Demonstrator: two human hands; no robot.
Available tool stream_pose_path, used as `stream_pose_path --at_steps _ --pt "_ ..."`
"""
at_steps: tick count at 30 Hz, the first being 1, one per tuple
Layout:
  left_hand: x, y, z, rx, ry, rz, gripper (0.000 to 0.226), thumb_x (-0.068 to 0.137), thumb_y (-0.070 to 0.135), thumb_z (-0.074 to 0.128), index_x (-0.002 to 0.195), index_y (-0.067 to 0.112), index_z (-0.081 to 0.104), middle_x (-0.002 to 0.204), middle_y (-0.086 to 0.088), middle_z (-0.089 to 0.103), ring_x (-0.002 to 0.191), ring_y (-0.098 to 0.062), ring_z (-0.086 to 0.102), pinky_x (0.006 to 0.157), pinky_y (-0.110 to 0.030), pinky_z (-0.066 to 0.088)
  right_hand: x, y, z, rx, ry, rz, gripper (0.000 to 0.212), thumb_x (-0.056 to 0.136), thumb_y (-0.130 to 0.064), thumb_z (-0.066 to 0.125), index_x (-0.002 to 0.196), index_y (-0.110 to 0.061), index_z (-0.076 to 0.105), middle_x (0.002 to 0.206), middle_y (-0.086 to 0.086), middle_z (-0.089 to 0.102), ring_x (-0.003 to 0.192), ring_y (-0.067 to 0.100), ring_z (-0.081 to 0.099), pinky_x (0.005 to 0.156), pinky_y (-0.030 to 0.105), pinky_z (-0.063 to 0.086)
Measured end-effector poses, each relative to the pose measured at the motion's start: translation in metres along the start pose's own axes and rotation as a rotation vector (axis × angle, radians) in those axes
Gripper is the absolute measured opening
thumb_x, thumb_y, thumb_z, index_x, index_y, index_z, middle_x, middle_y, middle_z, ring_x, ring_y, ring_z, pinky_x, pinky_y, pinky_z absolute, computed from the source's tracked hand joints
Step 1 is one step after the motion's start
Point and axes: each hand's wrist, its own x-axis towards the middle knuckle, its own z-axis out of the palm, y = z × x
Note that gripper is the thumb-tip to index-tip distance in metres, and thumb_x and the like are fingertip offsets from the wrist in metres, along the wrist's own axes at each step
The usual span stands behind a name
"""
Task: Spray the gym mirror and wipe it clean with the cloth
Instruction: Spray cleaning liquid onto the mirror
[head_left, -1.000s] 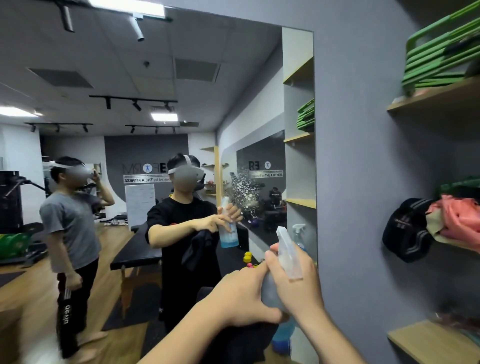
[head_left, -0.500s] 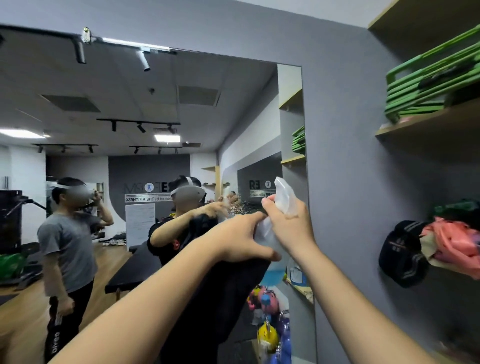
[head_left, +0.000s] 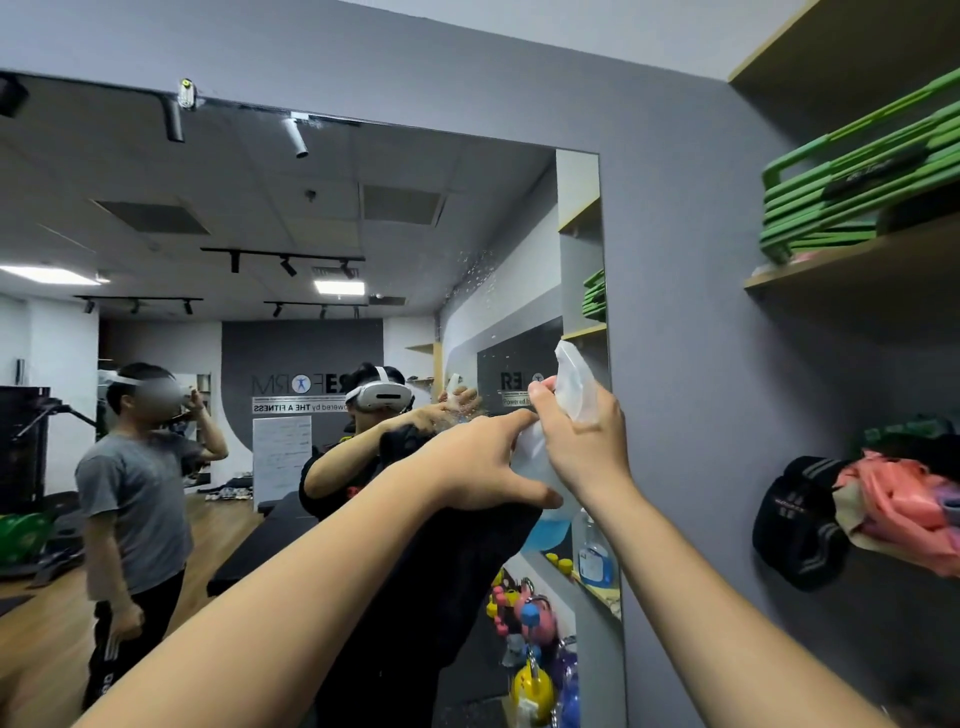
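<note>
Bottle (head_left: 563, 415) gripped high in my right hand (head_left: 587, 441), aimed at the mirror (head_left: 363, 218); left hand (head_left: 478, 467) steadies its base, cloth (head_left: 467, 561) clamped beneath.

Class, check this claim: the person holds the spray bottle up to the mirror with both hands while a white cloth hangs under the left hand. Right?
Not quite. In the head view the cloth under the left hand is black, not white. Both hands, with the right hand, do hold the spray bottle up to the mirror.
</note>
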Motion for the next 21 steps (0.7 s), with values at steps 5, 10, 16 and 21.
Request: stream_pose_path --at_steps 5,10,16,21 --pt "0.002 0.008 -0.009 0.040 0.064 0.025 0.092 0.067 0.069 0.073 0.147 0.043 0.037 0.125 0.009 0.067 0.114 -0.017 0.062 0.099 -0.041 0.051 0.000 -0.017 -0.009 0.003 0.101 -0.050 0.023 0.094 -0.035 0.066 0.096 -0.012 0.066 0.081 0.002 0.063 0.076 0.016 0.062 0.061 0.028 0.049" --pt "-0.001 0.016 -0.010 0.043 0.049 0.010 0.089 0.069 0.070 0.072 0.146 0.042 0.038 0.126 0.007 0.066 0.116 -0.018 0.061 0.100 -0.041 0.050 -0.002 -0.023 -0.016 0.062 0.110 -0.001 0.012 0.092 -0.028 0.066 0.092 -0.017 0.070 0.079 -0.004 0.065 0.076 0.011 0.061 0.067 0.029 0.049" --pt "-0.016 0.023 0.024 0.098 -0.070 -0.058 0.079 0.073 0.070 0.074 0.131 0.025 0.047 0.115 -0.001 0.068 0.103 -0.024 0.065 0.091 -0.038 0.053 -0.023 0.003 -0.023 -0.018 -0.019 0.136 0.029 0.090 -0.030 0.069 0.069 -0.015 0.058 0.065 -0.001 0.058 0.059 0.014 0.052 0.054 0.027 0.041" --pt "-0.033 0.025 0.066 0.149 -0.199 -0.126 0.085 0.073 0.075 0.071 0.136 0.026 0.045 0.114 -0.005 0.067 0.107 -0.029 0.064 0.088 -0.038 0.052 -0.055 0.039 -0.028 -0.058 -0.106 0.246 0.025 0.088 -0.027 0.070 0.071 -0.010 0.062 0.062 -0.002 0.057 0.059 0.016 0.051 0.059 0.031 0.043"
